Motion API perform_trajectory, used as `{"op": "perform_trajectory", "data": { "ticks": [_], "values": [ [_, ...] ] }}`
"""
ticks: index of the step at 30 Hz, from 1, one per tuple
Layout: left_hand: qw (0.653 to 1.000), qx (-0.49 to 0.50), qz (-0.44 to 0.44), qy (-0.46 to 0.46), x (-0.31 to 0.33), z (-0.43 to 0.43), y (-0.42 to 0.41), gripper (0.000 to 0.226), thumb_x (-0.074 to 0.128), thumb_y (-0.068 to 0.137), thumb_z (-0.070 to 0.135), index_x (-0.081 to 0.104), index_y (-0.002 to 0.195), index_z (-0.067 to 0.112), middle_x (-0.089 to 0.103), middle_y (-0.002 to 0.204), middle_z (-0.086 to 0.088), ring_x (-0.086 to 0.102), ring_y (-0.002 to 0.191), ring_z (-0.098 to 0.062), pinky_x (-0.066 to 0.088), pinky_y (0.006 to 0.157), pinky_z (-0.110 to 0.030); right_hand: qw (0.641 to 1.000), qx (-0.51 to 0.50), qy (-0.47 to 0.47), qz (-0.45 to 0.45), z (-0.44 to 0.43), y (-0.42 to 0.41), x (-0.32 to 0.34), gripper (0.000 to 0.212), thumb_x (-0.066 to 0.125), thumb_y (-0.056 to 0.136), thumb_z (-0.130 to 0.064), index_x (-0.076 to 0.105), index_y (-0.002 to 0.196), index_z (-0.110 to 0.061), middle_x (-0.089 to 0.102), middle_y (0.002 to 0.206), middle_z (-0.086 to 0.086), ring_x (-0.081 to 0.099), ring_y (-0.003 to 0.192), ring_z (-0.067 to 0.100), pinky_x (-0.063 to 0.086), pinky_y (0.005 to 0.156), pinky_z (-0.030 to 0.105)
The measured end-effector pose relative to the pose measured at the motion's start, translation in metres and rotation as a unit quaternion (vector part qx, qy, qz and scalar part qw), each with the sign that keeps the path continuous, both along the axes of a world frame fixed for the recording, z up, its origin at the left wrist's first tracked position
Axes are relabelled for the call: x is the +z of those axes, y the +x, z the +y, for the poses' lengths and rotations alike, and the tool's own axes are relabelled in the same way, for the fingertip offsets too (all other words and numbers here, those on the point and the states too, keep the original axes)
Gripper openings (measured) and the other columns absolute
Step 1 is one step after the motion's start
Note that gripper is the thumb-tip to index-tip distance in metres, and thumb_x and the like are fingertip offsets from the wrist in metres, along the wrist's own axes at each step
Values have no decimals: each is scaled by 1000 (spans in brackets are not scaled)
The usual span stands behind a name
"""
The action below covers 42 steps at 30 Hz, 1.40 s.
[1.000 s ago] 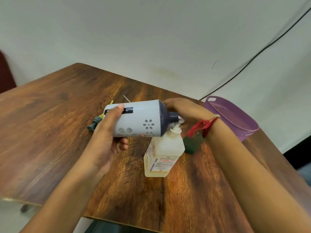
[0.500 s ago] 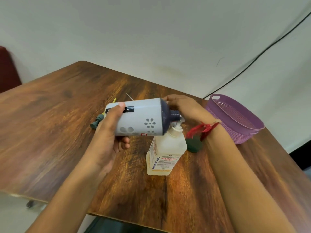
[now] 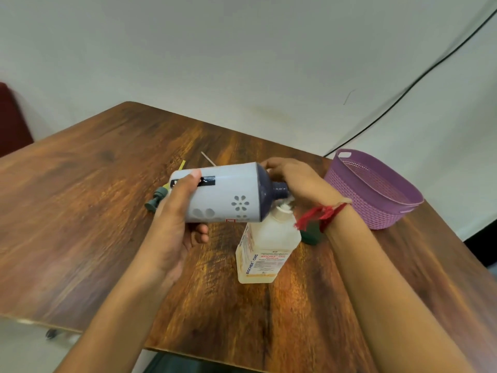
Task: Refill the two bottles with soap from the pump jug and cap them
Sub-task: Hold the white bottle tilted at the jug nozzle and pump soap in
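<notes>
The left hand [image 3: 174, 219] grips a white cylindrical plastic bottle with navy neck [image 3: 228, 195], sideways above the wooden desk [image 3: 80, 211], mouth at the spout of the clear square pump jug [image 3: 266, 246] standing mid-desk. The right hand [image 3: 298, 181] covers the pump head [image 3: 283, 208]; I cannot tell whether its fingers curl.

We get soft, fairly bright, even light, and every shadow is diffuse at its edge. The table [image 3: 80, 211] carries a warm sheen in orange streaks toward its middle. Faint shade lies under the jug [image 3: 266, 254], and the bottle [image 3: 228, 195] darkens along its underside, so the light falls from above. Wide-angle bending curves the table's edges and the cable [image 3: 414, 84] on the wall. The left margin smears: the dark red shape [image 3: 10, 117] and the castor [image 3: 51, 333] are blurred. The jug's large print reads, but its small print does not.
</notes>
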<state>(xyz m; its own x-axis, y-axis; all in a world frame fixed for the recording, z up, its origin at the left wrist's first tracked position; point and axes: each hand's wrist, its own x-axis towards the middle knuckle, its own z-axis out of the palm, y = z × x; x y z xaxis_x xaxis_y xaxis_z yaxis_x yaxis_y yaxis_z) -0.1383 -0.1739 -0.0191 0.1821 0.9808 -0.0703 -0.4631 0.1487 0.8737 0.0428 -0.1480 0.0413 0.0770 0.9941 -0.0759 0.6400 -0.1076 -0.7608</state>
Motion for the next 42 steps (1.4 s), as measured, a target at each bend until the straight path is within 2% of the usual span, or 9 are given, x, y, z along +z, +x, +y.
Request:
{"op": "perform_trajectory", "data": {
  "ticks": [4, 8, 10, 13, 20, 26, 32, 37, 42],
  "values": [
    [1000, -3, -7, -18, -1, -2, 3, 34, 57, 72, 53, 58, 90, 24, 54, 67, -3, 42, 39, -6, 38, 34, -15, 1000, -6, -11, -17, 0, 0, 3, 29, 36, 94, -1, 60, 87, -15, 60, 108, 7, 55, 83, 13, 46, 62, 16],
    [1000, -4, -18, -5, 2, 3, 2, 34, 58, 73, 52, 60, 92, 23, 55, 69, -3, 44, 39, -5, 40, 34, -15, 998, 33, -17, -52, 3, 1, 21, 25, 38, 98, -11, 58, 83, -16, 57, 88, 1, 52, 73, 8, 43, 57, 12],
    [1000, -3, -13, -8, 0, 3, 2, 38, 56, 71, 53, 61, 93, 23, 55, 70, -4, 44, 40, -5, 40, 34, -15, 999, 23, -21, -12, 1, 1, 15, 28, 37, 98, -8, 57, 80, -18, 56, 86, 0, 52, 71, 10, 44, 49, 10],
    [1000, -5, -8, -19, -5, 0, 1, 37, 56, 70, 54, 61, 91, 23, 55, 69, -4, 43, 40, -6, 39, 34, -15, 999, -11, -9, 48, -5, -2, -2, 32, 34, 92, 0, 61, 83, -15, 61, 98, 11, 55, 80, 20, 47, 64, 24],
    [1000, -7, -20, -19, -1, 2, 0, 39, 60, 72, 53, 61, 93, 21, 56, 67, -3, 44, 40, -6, 40, 35, -14, 982, 44, 4, -182, 4, 0, 22, 26, 36, 97, -13, 54, 80, -19, 52, 85, -4, 48, 83, 16, 39, 66, 24],
    [999, -6, -8, -49, -9, -3, 1, 39, 61, 69, 55, 60, 90, 22, 55, 66, -4, 43, 39, -5, 39, 34, -14, 1000, 10, -18, -10, -5, -3, -2, 32, 32, 93, -2, 61, 88, -14, 60, 100, 10, 54, 81, 19, 46, 70, 29],
    [999, -13, -25, -27, -2, 1, 2, 36, 61, 71, 54, 61, 90, 23, 55, 65, -2, 43, 39, -5, 39, 34, -13, 998, 40, -21, -46, 3, 1, 14, 30, 34, 97, -7, 59, 84, -18, 58, 93, -2, 54, 86, 13, 45, 65, 15],
    [999, -1, -12, -45, -7, -1, 5, 35, 64, 70, 54, 59, 87, 24, 55, 61, 0, 42, 39, -5, 38, 34, -14, 993, -62, 28, 92, -2, 0, -11, 33, 34, 90, 2, 62, 101, -12, 61, 98, 6, 57, 81, 16, 47, 62, 21],
    [999, -10, -22, -41, -2, -1, 8, 36, 63, 70, 56, 58, 85, 24, 55, 59, 1, 42, 38, -5, 38, 34, -13, 999, -24, -18, 44, 0, 0, 10, 26, 39, 94, 0, 59, 100, -13, 58, 100, 1, 54, 76, 7, 45, 48, 7]
  ]
}}
